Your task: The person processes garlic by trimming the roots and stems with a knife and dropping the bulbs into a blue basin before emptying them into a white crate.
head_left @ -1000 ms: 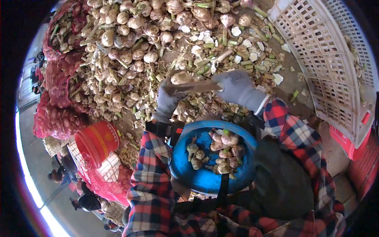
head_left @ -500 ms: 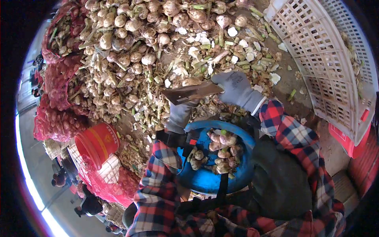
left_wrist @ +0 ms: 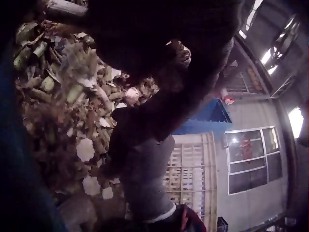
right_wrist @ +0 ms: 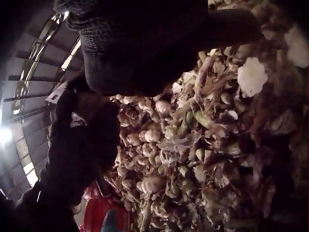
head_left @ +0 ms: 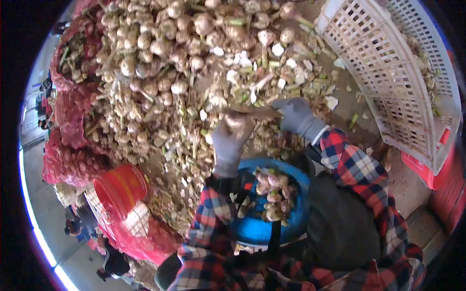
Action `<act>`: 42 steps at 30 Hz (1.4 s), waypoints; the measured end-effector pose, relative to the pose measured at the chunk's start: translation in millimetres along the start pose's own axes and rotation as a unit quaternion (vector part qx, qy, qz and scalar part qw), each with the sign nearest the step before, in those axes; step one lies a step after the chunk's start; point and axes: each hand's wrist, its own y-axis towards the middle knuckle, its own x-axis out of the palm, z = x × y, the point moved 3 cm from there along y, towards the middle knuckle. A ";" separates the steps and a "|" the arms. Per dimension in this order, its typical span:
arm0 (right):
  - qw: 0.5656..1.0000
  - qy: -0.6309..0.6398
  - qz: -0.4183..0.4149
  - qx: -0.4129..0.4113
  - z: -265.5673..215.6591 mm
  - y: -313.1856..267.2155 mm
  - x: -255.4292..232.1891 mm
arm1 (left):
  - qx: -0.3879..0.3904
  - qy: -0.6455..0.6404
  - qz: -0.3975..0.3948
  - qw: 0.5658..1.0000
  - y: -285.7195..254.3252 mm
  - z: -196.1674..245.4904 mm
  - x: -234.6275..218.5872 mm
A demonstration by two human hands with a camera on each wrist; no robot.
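My gloved left hand (head_left: 229, 148) holds a garlic bulb (head_left: 236, 122) above the litter, partly covered by its fingers. From the right, my gloved right hand (head_left: 297, 116) grips a flat, brown-bladed knife (head_left: 264, 112), whose blade reaches across to the bulb. Just below the hands sits a blue basin (head_left: 257, 233) with several trimmed garlic bulbs (head_left: 276, 191) in it. Both wrist views are dark: the left hand (left_wrist: 164, 34) blocks much of one, the right hand (right_wrist: 145, 48) much of the other.
A big heap of garlic (head_left: 160, 53) with stalks spreads ahead, with cut stalks and peelings (head_left: 291, 77) beside it. White plastic crates (head_left: 383, 63) stand at right. Red mesh sacks (head_left: 75, 116) and a red bucket (head_left: 124, 186) are at left.
My left hand has shifted right and slightly down, closer to the right hand. The knife blade showed flat half a second ago and now appears narrower, edge-on at the bulb.
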 end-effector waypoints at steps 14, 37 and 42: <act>0.717 0.681 0.121 0.088 -38.0 -11.3 -83.2 | 0.120 -0.199 0.015 0.972 18.2 17.6 14.0; 0.964 -0.032 -0.178 0.193 12.7 -14.2 -15.8 | 0.144 0.341 -0.059 0.927 63.2 -59.3 -19.6; 0.955 -0.050 -0.153 0.250 -1.2 -15.4 -30.2 | 0.098 -0.031 0.181 0.978 12.5 -55.9 -172.1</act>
